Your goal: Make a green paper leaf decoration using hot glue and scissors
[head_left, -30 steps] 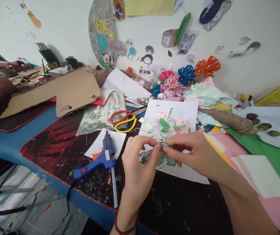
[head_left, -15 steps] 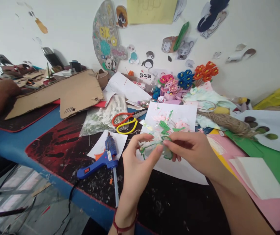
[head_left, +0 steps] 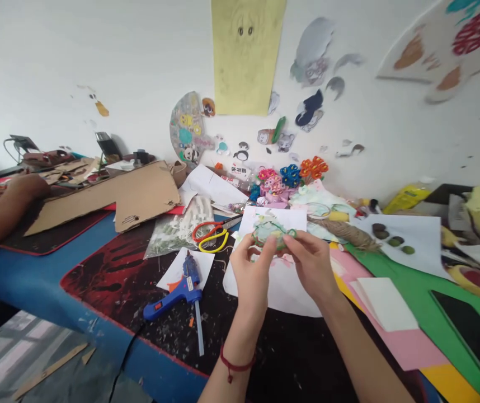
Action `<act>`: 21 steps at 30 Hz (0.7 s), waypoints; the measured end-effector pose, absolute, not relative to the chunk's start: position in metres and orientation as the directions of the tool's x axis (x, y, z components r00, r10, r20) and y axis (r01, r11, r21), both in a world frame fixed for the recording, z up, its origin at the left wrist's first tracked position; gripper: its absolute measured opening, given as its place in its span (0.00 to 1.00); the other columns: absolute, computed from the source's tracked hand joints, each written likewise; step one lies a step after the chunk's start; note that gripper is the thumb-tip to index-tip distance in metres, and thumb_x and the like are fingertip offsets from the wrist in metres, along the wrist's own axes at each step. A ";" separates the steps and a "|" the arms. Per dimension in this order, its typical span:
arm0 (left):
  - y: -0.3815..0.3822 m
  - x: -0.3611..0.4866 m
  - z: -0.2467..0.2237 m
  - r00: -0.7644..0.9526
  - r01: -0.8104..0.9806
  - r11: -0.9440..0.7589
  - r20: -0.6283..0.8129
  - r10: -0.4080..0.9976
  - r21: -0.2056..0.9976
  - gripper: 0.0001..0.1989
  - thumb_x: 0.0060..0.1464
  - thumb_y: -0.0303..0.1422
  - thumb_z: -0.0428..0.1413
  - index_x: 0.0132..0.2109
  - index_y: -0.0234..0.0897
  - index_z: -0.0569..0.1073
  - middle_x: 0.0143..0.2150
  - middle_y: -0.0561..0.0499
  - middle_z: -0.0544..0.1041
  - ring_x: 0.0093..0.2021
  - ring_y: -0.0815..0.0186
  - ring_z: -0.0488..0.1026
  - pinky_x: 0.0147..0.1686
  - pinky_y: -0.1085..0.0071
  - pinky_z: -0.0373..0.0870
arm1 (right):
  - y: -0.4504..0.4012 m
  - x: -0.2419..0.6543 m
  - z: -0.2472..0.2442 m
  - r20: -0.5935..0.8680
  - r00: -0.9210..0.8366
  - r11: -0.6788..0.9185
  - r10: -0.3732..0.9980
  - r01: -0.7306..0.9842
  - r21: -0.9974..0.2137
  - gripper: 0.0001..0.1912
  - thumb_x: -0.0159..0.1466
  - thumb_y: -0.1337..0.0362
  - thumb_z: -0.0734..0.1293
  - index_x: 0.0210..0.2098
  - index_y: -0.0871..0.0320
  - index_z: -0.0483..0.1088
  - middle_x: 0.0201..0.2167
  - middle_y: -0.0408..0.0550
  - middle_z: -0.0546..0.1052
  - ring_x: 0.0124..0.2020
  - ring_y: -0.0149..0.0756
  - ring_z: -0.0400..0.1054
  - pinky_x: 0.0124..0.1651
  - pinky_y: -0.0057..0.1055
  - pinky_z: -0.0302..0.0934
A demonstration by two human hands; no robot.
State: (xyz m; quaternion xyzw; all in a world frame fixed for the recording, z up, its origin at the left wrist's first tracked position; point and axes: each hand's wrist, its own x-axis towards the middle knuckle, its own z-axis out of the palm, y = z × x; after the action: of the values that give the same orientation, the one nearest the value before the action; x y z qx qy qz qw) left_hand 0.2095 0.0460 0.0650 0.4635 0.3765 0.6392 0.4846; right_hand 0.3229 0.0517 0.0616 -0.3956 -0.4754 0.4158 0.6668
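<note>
Between my two hands is a pale green craft piece (head_left: 270, 228) with a darker green, cord-like rim; its exact kind is unclear. My left hand (head_left: 252, 271) pinches its lower left edge with thumb and fingers. On the opposite edge, my right hand (head_left: 314, 263) grips it the same way. The fingers hide its lower part. Beneath them, a white paper sheet (head_left: 294, 296) carries small pink and green scraps. A blue glue gun (head_left: 181, 291) with a glue stick in it lies left of my hands, and scissors (head_left: 211, 239) with red and yellow handles rest beyond it.
Cut cardboard (head_left: 143, 193) and a bag of white pieces (head_left: 177, 232) lie to the left, near another person's arm (head_left: 0, 215). Flower crafts (head_left: 277, 182) stand at the back. Rightward are twine (head_left: 349, 232), green paper (head_left: 412, 285), white cards (head_left: 386, 302) and a phone (head_left: 470, 336).
My view has tilted upward and shows more wall. Both hands have drawn closer together on the craft piece, which now shows its pale green face and rim more fully.
</note>
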 end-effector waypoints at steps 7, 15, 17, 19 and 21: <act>0.074 0.213 0.143 0.049 -0.098 -0.361 0.367 0.929 0.927 0.09 0.56 0.37 0.60 0.32 0.35 0.75 0.27 0.55 0.69 0.29 0.69 0.66 0.29 0.72 0.61 | 0.049 0.362 0.117 0.364 0.178 0.392 0.914 -0.163 -0.905 0.20 0.61 0.43 0.71 0.43 0.50 0.80 0.45 0.47 0.80 0.38 0.37 0.74 0.41 0.37 0.74; 0.102 0.221 0.211 0.458 0.098 -0.592 0.492 0.740 0.800 0.12 0.52 0.31 0.61 0.24 0.37 0.68 0.24 0.57 0.65 0.30 0.68 0.61 0.32 0.70 0.56 | 0.051 0.397 0.194 0.313 0.206 0.293 0.927 0.121 -0.948 0.18 0.54 0.51 0.79 0.25 0.59 0.75 0.22 0.41 0.71 0.24 0.29 0.64 0.27 0.26 0.62; 0.111 0.227 0.209 0.510 0.140 -0.630 0.489 0.707 0.764 0.12 0.54 0.31 0.60 0.25 0.37 0.68 0.24 0.57 0.65 0.30 0.68 0.61 0.32 0.69 0.57 | 0.058 0.397 0.195 0.318 0.241 0.294 0.917 0.132 -0.947 0.19 0.52 0.51 0.79 0.23 0.59 0.72 0.18 0.38 0.66 0.21 0.26 0.58 0.23 0.25 0.56; 0.123 0.231 0.203 0.516 0.148 -0.640 0.493 0.700 0.754 0.09 0.58 0.35 0.59 0.30 0.38 0.73 0.28 0.55 0.71 0.32 0.67 0.65 0.34 0.69 0.60 | 0.067 0.398 0.193 0.317 0.292 0.292 0.902 0.127 -0.948 0.20 0.51 0.52 0.80 0.21 0.59 0.70 0.16 0.36 0.64 0.19 0.25 0.55 0.21 0.25 0.53; 0.133 0.234 0.197 0.490 0.104 -0.619 0.501 0.713 0.779 0.09 0.59 0.39 0.60 0.41 0.39 0.76 0.38 0.52 0.77 0.37 0.65 0.69 0.37 0.69 0.63 | 0.074 0.400 0.190 0.327 0.365 0.312 0.871 0.103 -0.945 0.18 0.51 0.54 0.80 0.23 0.59 0.72 0.17 0.37 0.66 0.19 0.25 0.57 0.21 0.25 0.55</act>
State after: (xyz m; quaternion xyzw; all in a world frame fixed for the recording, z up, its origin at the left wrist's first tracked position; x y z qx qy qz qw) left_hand 0.2341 0.1332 0.1971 0.7883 0.2593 0.4335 0.3514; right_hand 0.3999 0.0744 0.1901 -0.5074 -0.4802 0.2946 0.6521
